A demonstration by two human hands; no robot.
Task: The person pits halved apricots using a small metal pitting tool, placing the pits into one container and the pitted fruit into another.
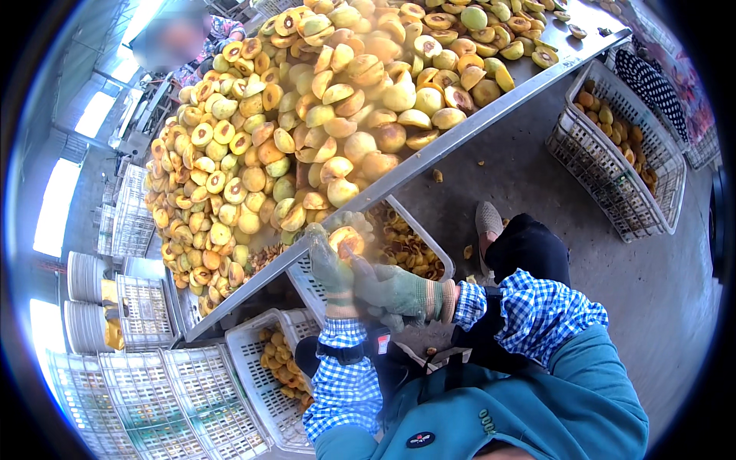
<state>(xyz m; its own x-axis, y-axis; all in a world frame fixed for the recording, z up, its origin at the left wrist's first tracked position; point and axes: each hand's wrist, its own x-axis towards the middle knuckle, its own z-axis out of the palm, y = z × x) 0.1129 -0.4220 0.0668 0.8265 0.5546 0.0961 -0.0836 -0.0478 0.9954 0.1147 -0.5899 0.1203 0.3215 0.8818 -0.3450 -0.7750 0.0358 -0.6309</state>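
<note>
My left hand [332, 270], in a greenish work glove, holds a halved yellow peach [347, 241] with its cut face up, just over the near rim of a metal table [402, 174]. My right hand [405, 292], gloved alike, is closed around a small hand tool [348, 251]. Its greyish tip meets the flesh near the middle of the cut face; the handle is hidden in my fist. On the table beyond both hands lies a large heap of peach halves [253, 155], some cut side up and browned.
Below the rim stands a crate of peach pieces [441, 259]. Another crate [282, 402] holds fruit at my left. Plastic crates [155, 397] are stacked further left. A fruit crate [609, 167] sits at right on the floor. A person [221, 31] is across the table.
</note>
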